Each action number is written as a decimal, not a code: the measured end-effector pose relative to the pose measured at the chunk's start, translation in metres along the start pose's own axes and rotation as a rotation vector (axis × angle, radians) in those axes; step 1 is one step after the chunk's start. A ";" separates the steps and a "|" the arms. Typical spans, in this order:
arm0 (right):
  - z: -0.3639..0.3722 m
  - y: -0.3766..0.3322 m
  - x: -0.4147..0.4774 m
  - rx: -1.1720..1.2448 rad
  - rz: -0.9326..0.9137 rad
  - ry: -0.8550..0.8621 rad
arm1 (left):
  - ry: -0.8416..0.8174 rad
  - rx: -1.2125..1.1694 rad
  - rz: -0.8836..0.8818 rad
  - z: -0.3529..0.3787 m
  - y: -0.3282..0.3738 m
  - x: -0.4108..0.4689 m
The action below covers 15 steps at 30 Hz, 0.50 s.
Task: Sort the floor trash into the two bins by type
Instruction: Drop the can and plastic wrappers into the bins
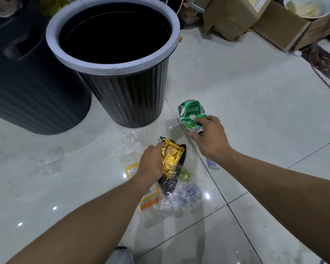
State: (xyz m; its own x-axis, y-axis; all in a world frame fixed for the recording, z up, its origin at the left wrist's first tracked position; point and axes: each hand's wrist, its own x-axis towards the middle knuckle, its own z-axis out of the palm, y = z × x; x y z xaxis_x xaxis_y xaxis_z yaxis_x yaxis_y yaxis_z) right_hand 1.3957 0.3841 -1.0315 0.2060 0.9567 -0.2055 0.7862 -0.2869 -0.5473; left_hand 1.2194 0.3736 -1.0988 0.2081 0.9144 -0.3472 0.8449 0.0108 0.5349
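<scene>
Gripping gold wrapper [171, 159] in left hand [152, 164]; right hand [211, 140] clamped on green can [192, 116] (crushed), at five o'clock from bin [122, 77].

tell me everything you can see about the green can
The green can is a crushed, dented drink can, metal by its look, with white printing, a pale floral design and a barcode near its far end. It is tilted, far end toward the round bin, silver end with the opening toward the person. The right hand grips its near end, fingers wrapped over the lower body. Whether it still touches the tiled floor cannot be told.
</scene>
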 end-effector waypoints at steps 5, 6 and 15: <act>-0.007 -0.004 -0.004 0.031 0.005 0.027 | 0.089 -0.129 0.037 -0.012 0.001 0.001; -0.009 -0.005 -0.005 0.037 0.009 0.035 | 0.101 -0.164 0.042 -0.015 0.004 0.001; -0.055 -0.021 -0.011 0.144 0.049 0.225 | 0.203 -0.474 0.119 -0.053 0.048 0.000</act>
State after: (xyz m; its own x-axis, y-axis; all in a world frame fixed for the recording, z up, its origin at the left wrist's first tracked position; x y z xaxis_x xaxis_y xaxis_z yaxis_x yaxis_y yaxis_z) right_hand 1.4089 0.3820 -0.9736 0.3786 0.9237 -0.0585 0.6841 -0.3218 -0.6545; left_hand 1.2336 0.3952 -1.0324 0.1500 0.9798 -0.1321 0.4962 0.0409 0.8672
